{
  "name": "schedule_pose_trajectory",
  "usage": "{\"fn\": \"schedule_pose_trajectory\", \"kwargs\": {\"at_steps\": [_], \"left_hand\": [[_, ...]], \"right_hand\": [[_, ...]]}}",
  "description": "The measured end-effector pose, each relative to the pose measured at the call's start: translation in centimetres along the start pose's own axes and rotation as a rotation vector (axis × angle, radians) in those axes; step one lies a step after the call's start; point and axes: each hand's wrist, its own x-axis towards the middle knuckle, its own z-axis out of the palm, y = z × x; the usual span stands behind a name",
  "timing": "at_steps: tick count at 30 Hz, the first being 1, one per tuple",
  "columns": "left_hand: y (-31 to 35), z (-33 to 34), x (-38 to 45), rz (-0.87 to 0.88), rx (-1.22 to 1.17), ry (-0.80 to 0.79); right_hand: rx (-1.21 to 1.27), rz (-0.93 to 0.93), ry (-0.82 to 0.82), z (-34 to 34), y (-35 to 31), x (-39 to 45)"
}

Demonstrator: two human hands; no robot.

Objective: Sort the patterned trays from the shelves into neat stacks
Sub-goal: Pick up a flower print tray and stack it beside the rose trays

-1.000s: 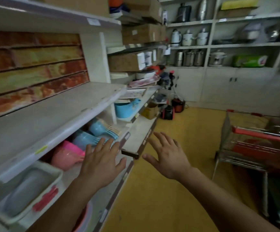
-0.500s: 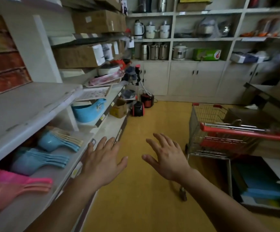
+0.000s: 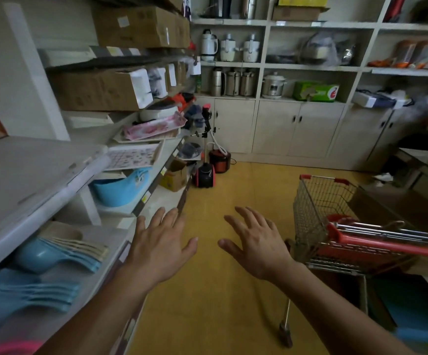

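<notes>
Counts along the shelves and floor

Two patterned trays show on the left shelves: a pink floral tray [image 3: 154,128] above and a tray with small printed motifs [image 3: 131,157] below it. One blue tub [image 3: 119,189] sits under them. Two hands are out, the left hand [image 3: 159,248] and the right hand [image 3: 257,245]. One shopping cart [image 3: 335,226] stands on the right. The back wall holds three white jugs [image 3: 229,47], three steel flasks [image 3: 232,82], one rice cooker [image 3: 273,85] and one green box [image 3: 315,91].
</notes>
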Motion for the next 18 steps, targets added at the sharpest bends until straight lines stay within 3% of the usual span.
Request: {"fn": "schedule_pose_trajectory", "kwargs": {"at_steps": [10,18], "left_hand": [[1.7,2.9,13.0,-0.027,0.023,-0.066],[5.6,2.3,25.8,-0.1,0.072,-0.001]], "right_hand": [[0.057,-0.027,-0.011,3.2,8.3,11.6],[0.096,-0.108,0.028,2.9,17.4,22.6]]}}
